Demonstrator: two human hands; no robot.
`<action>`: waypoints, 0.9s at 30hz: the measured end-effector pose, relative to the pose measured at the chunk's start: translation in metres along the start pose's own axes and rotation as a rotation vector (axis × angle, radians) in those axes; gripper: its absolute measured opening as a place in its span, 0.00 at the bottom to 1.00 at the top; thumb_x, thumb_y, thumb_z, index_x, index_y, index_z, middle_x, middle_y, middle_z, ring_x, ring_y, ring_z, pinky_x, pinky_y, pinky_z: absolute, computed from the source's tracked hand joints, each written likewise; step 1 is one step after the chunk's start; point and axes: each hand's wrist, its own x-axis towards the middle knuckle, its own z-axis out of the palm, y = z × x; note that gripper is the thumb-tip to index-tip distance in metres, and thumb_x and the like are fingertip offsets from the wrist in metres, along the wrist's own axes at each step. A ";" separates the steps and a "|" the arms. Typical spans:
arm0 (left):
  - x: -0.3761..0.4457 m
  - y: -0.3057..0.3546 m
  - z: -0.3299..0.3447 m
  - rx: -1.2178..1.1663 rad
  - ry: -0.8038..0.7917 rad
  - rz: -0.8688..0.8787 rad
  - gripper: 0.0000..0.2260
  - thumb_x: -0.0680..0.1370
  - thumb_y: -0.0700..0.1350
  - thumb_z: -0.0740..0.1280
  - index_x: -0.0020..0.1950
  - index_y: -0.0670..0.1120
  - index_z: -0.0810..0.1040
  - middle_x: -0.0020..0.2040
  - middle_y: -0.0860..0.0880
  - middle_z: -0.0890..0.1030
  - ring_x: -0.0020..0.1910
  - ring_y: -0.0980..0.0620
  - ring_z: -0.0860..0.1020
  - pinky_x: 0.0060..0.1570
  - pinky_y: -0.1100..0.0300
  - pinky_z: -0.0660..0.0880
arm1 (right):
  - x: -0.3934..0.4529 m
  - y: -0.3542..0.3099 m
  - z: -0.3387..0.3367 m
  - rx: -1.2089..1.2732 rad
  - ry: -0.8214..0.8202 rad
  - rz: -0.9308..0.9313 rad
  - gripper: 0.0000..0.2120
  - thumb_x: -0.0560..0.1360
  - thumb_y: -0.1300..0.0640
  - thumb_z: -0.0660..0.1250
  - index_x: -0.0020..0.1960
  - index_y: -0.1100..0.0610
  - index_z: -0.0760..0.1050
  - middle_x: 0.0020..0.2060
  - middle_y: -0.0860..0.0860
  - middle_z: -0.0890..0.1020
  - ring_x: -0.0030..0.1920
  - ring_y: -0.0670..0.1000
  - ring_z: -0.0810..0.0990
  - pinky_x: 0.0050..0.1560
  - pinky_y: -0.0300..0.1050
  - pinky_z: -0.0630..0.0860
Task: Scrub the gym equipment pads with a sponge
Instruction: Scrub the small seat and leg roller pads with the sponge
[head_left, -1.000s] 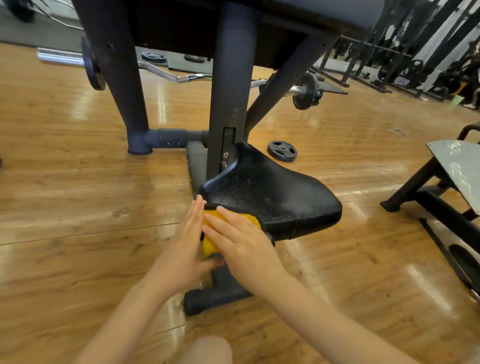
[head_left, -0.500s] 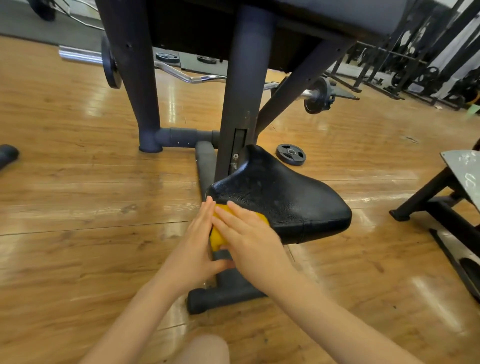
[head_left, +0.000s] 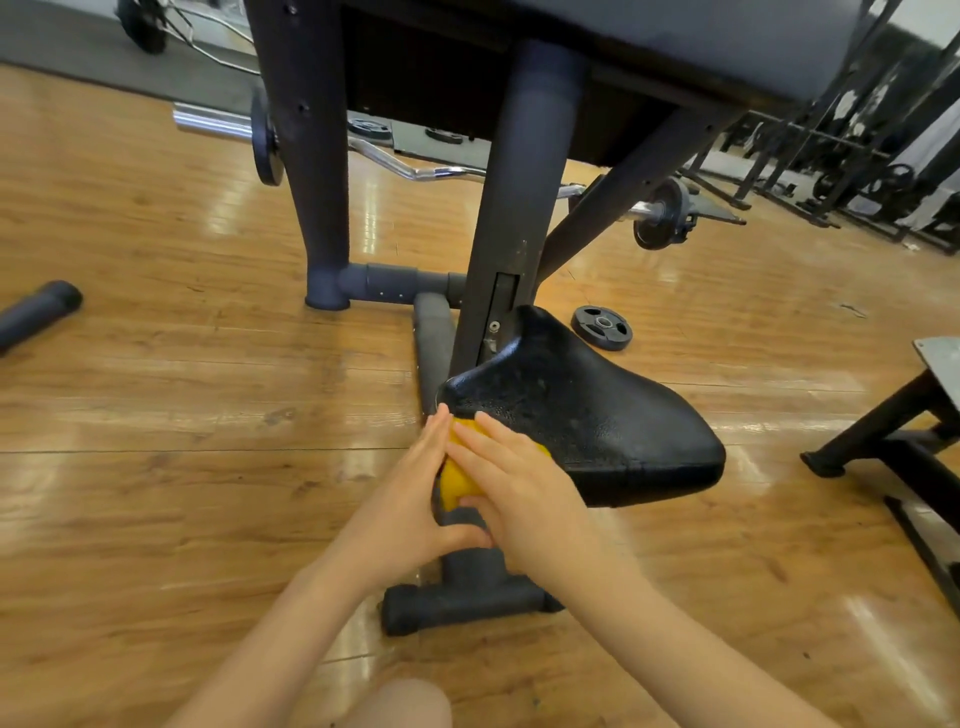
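Both hands are pressing the yellow sponge (head_left: 460, 480) against the seat pad's near-left corner; the left hand (head_left: 402, 499) is lying flat-fingered beside it, the right hand (head_left: 519, 488) spreading straight fingers over it; the black seat pad (head_left: 597, 415) is stretching away rightward, unscrubbed surface probably lying beyond the fingertips.

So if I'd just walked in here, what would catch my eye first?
Probably the yellow sponge low in the middle, pressed between the left hand and the right hand against the near edge of the glossy black seat pad. Next, the dark bench frame rising right behind the pad. Beyond it, a chrome curl bar and a loose weight plate lie on the shiny wooden floor.
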 end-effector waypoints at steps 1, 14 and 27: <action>-0.001 -0.001 -0.003 -0.042 0.024 -0.013 0.51 0.67 0.50 0.78 0.77 0.54 0.44 0.77 0.59 0.47 0.73 0.66 0.49 0.64 0.79 0.50 | 0.007 -0.003 -0.003 0.050 -0.022 0.009 0.30 0.62 0.56 0.78 0.63 0.57 0.75 0.63 0.51 0.77 0.66 0.52 0.72 0.64 0.45 0.68; -0.020 0.022 0.039 0.462 0.418 0.209 0.24 0.77 0.52 0.57 0.67 0.39 0.73 0.65 0.44 0.76 0.67 0.48 0.70 0.64 0.42 0.69 | -0.023 0.049 -0.029 0.462 -0.107 0.154 0.27 0.70 0.38 0.63 0.67 0.40 0.61 0.66 0.32 0.62 0.71 0.34 0.54 0.72 0.32 0.46; 0.002 0.008 0.021 0.470 0.382 0.089 0.21 0.76 0.54 0.57 0.66 0.50 0.74 0.70 0.45 0.69 0.70 0.42 0.63 0.65 0.35 0.59 | -0.004 0.072 -0.027 0.465 0.122 0.449 0.16 0.76 0.58 0.65 0.64 0.51 0.74 0.61 0.39 0.72 0.65 0.36 0.66 0.63 0.26 0.59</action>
